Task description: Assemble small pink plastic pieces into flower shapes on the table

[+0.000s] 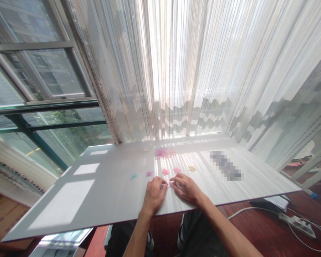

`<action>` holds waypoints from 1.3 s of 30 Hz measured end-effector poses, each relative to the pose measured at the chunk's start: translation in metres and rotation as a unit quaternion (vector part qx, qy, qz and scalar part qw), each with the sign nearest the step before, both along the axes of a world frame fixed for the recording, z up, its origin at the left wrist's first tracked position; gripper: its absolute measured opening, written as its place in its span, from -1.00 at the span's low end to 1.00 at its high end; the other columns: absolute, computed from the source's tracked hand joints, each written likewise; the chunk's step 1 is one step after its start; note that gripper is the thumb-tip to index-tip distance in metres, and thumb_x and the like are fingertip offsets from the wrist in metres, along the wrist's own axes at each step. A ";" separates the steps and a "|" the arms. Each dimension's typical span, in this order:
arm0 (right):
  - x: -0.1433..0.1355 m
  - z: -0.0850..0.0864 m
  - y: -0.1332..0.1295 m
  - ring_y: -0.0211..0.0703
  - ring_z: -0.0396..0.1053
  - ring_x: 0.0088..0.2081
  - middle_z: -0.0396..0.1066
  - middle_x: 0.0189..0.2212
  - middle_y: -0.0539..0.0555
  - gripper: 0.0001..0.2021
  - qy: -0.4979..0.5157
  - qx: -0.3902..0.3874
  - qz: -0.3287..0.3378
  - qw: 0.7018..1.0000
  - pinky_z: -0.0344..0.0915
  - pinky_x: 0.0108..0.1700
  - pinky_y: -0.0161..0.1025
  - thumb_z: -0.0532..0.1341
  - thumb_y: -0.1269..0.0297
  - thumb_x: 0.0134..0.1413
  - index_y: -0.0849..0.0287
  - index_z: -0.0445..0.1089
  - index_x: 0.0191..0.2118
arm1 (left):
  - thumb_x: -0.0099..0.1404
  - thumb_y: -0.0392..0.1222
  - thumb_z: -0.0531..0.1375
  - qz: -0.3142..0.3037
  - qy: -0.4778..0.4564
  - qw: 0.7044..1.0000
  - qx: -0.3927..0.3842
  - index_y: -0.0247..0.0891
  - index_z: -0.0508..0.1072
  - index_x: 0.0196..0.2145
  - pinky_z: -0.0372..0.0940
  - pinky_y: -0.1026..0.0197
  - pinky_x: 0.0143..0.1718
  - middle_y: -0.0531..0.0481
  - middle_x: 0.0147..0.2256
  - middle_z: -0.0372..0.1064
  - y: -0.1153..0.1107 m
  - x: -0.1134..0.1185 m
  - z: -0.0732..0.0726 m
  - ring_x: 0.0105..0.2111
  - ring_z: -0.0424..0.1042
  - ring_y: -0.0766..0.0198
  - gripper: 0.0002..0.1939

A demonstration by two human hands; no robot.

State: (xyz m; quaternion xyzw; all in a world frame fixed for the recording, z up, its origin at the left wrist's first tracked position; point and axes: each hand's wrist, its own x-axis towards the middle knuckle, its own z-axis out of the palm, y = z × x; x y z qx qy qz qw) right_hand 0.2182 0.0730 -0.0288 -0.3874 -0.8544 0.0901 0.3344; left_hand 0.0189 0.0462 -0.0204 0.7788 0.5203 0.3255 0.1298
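My left hand (155, 194) rests on the white table near its front edge, with the fingers curled and the thumb and fingertips pinched together. Facing it, my right hand (186, 187) is also in a pinch. A tiny pale pink piece (169, 183) shows at the fingertips between them; its kind is too small to tell. Just beyond my hands lies a row of small piles: blue (133, 176), purple (149, 173), deep pink (165, 171), lighter pink (177, 170) and yellow (191, 167). Farther back spreads a larger mixed pink-purple pile (164, 152).
The white table (109, 192) reaches to a sheer curtain (176, 71). A clear round item (146, 146) stands near the back edge. On the right of the table is a pixelated patch (226, 165). A power strip (297, 225) with cables lies on the floor, and a cardboard box (8, 217) stands left.
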 end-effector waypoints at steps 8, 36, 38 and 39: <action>0.001 -0.002 0.003 -0.13 0.42 -0.21 0.38 -0.22 0.11 -0.79 0.006 0.001 0.005 1.000 0.39 -0.11 -0.20 0.18 0.44 0.22 0.10 0.51 -0.11 | 0.41 -0.20 0.08 -0.008 -0.007 1.000 0.009 -0.20 0.45 -0.25 0.21 0.08 -0.11 -0.03 -0.24 0.46 0.000 -0.001 -0.001 -0.22 0.46 0.14 -0.85; 0.001 -0.011 0.007 -0.15 0.35 -0.34 0.34 -0.30 0.07 -0.89 0.043 -0.008 -0.014 0.999 0.30 -0.28 -0.24 0.10 0.47 0.27 0.14 0.32 -0.23 | 0.31 -0.16 0.22 0.020 -0.046 0.998 0.026 -0.19 0.53 -0.12 0.29 0.12 -0.20 -0.01 -0.27 0.50 0.005 0.000 -0.006 -0.42 0.43 0.25 -0.80; 0.001 -0.011 0.007 -0.15 0.36 -0.34 0.34 -0.31 0.07 -0.89 0.038 -0.006 -0.006 0.999 0.29 -0.29 -0.25 0.09 0.45 0.30 0.13 0.32 -0.22 | 0.33 -0.15 0.21 0.009 -0.045 0.999 0.028 -0.17 0.54 -0.16 0.28 0.13 -0.19 0.01 -0.28 0.50 0.005 0.000 -0.005 -0.43 0.43 0.26 -0.83; 0.001 -0.011 0.006 -0.15 0.36 -0.34 0.35 -0.31 0.07 -0.89 0.036 -0.007 -0.002 0.999 0.30 -0.28 -0.25 0.08 0.44 0.31 0.13 0.31 -0.22 | 0.34 -0.15 0.20 0.004 -0.045 0.999 0.026 -0.17 0.55 -0.19 0.27 0.13 -0.18 0.01 -0.28 0.50 0.005 0.000 -0.005 -0.43 0.43 0.27 -0.85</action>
